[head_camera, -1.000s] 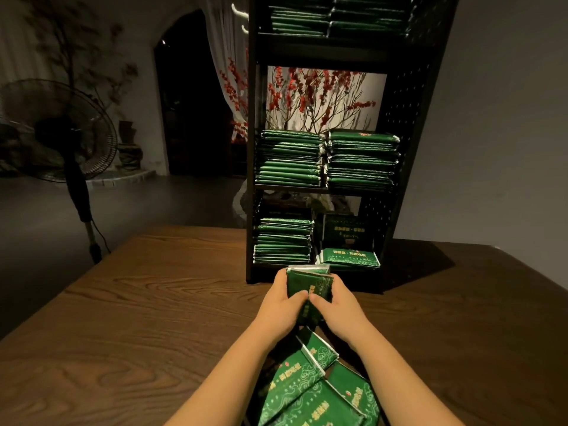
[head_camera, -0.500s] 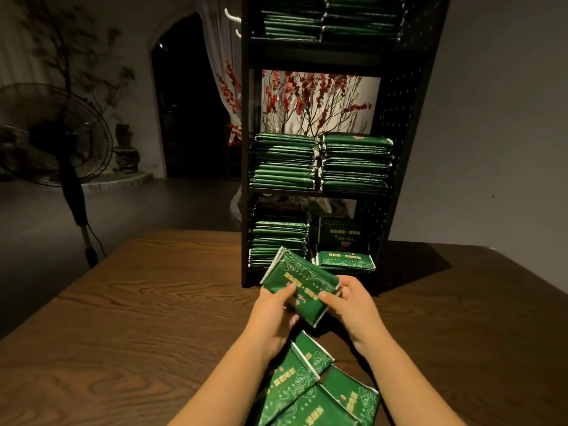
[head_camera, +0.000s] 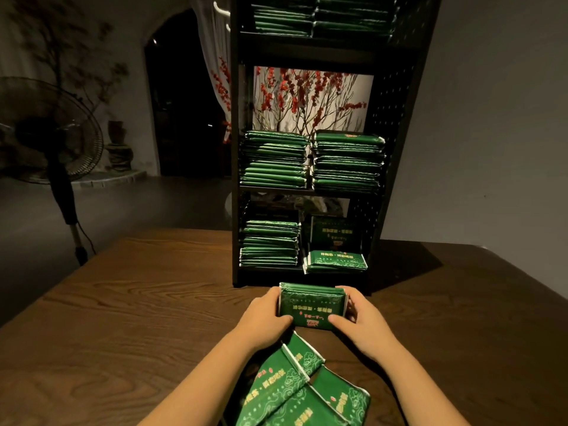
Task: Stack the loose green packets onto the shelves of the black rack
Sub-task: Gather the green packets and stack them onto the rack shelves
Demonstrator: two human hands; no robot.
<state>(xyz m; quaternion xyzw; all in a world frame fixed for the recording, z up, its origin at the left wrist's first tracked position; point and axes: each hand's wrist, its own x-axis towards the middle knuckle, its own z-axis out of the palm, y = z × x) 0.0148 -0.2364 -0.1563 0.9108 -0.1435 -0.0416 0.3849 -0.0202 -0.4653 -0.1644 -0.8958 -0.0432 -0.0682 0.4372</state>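
Observation:
A small bundle of green packets point(head_camera: 312, 307) stands level just in front of the black rack point(head_camera: 396, 142). My left hand point(head_camera: 264, 315) grips its left end and my right hand point(head_camera: 356, 315) grips its right end. Several loose green packets point(head_camera: 295, 392) lie overlapping on the wooden table point(head_camera: 123, 318) between my forearms. The rack's middle shelf holds two tall stacks point(head_camera: 310, 161). Its bottom shelf has a stack point(head_camera: 270, 244) on the left, a short pile point(head_camera: 336, 261) on the right, and one packet point(head_camera: 333, 235) standing upright behind that pile.
A standing fan point(head_camera: 52, 133) is on the floor to the left of the table. A dark arched doorway point(head_camera: 187, 103) and a curtain lie behind the rack. Red blossom branches point(head_camera: 307, 99) show through the rack's open back. A grey wall point(head_camera: 491, 118) is on the right.
The packets in my hands turned from tilted to level, with the printed face toward me. My hands shifted to the two ends. The view moved slightly closer to the rack.

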